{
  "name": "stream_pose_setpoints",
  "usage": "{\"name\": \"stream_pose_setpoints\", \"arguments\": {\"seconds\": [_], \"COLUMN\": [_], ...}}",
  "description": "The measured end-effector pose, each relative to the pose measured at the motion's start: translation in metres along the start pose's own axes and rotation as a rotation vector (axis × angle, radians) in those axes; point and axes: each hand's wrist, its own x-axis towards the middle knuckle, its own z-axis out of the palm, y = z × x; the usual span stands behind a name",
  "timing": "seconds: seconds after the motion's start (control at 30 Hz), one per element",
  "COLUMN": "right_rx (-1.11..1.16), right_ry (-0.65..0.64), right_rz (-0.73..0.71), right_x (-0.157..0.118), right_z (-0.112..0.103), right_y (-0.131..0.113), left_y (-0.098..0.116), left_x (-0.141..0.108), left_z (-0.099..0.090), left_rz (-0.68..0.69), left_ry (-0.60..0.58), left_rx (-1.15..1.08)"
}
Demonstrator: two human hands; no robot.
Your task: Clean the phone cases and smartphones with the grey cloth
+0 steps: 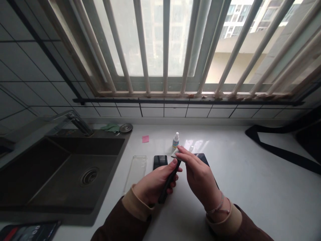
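A slim black object (166,188), seen nearly edge-on, is gripped in my left hand (156,179), the thumb near its upper end. My right hand (198,172) reaches over that upper end, fingers together, with a small pale cloth (175,153) under the fingertips. Just beyond the hands a small white-capped bottle (176,140) stands upright. A dark phone (160,161) lies left of the fingers, partly covered by my left hand. Beside it rests a clear phone case (136,170). Another dark flat device (202,158) is partly hidden behind my right hand.
A dark sink (101,189) with a faucet (79,123) is at left. Near it are a green cloth (110,128), a metal strainer (125,128) and a pink note (145,139). A black strap (281,152) lies right. A device (32,231) sits at bottom left.
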Motion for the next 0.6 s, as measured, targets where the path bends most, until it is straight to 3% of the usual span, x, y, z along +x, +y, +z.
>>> {"name": "stream_pose_setpoints", "arguments": {"seconds": [0.3, 0.6], "right_rx": [-0.069, -0.002], "right_ry": [-0.038, -0.222], "right_rz": [-0.087, -0.338], "right_x": [-0.001, -0.002], "right_z": [0.001, 0.008], "right_y": [0.003, -0.013], "left_y": [0.002, 0.008], "left_x": [0.003, 0.006], "left_z": [0.000, 0.000], "left_rz": [0.000, 0.089], "left_ry": [0.041, 0.017], "left_rx": [-0.101, -0.367]}}
